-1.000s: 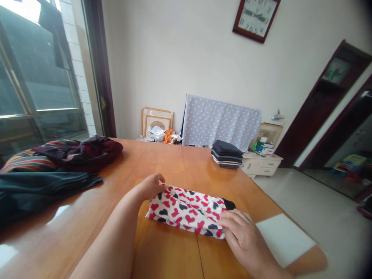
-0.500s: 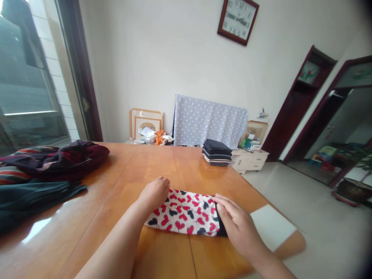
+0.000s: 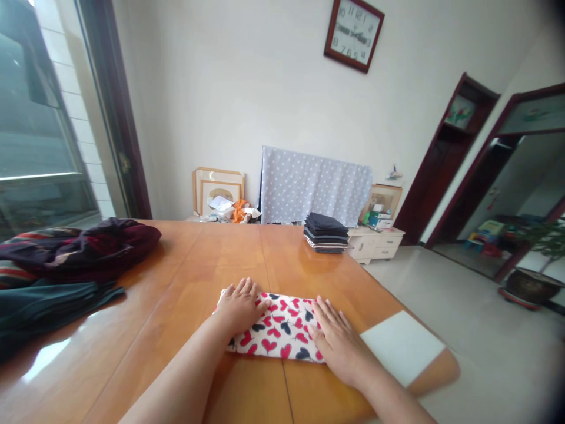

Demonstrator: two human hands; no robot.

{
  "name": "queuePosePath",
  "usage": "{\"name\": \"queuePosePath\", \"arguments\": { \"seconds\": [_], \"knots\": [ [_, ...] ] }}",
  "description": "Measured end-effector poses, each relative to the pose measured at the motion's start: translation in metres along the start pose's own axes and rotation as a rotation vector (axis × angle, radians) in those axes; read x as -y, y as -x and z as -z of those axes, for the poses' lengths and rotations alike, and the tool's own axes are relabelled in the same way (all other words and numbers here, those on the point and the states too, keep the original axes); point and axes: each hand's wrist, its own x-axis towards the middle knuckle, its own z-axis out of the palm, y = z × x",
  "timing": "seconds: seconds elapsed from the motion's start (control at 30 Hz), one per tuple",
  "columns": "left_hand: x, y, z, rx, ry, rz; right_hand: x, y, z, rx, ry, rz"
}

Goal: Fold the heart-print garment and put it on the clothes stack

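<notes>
A folded white cloth with red and black hearts (image 3: 282, 327) lies flat on the glossy wooden table (image 3: 229, 253) in front of me, its long side running left to right. My left hand (image 3: 242, 307) rests on the left end of it, palm down with fingers stretched out. On the right end lies my right hand (image 3: 336, 338), also flat, fingers spread over the edge. Both palms hide the cloth's ends, so I cannot tell what kind of garment it is.
Dark folded clothes (image 3: 325, 232) stand in a stack at the table's far right. A rumpled heap of dark purple and striped clothes (image 3: 97, 247) lies at the left, with a dark green garment (image 3: 53, 309) before it. A white sheet (image 3: 404, 347) lies near the right edge.
My left hand has come down flat on the cloth's left end, fingers spread. The right hand has moved onto the right end, and the black strip there no longer shows.
</notes>
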Motion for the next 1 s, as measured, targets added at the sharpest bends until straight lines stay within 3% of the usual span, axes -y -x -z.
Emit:
{"name": "queuePosePath", "arguments": {
  "seconds": [0.37, 0.73, 0.87, 1.0],
  "knots": [
    [0.002, -0.003, -0.005, 0.012, -0.011, 0.030, 0.005, 0.002, 0.000, -0.017, -0.020, -0.012],
    [-0.003, -0.002, 0.009, 0.078, -0.061, 0.014, 0.003, 0.001, -0.005, -0.068, -0.052, -0.006],
    [-0.002, 0.001, 0.012, 0.042, -0.004, 0.032, 0.001, 0.002, -0.005, -0.077, -0.053, -0.002],
    [-0.001, 0.015, 0.027, -0.117, 0.150, 0.126, -0.001, 0.002, -0.005, -0.061, -0.063, -0.008]
  ]
}}
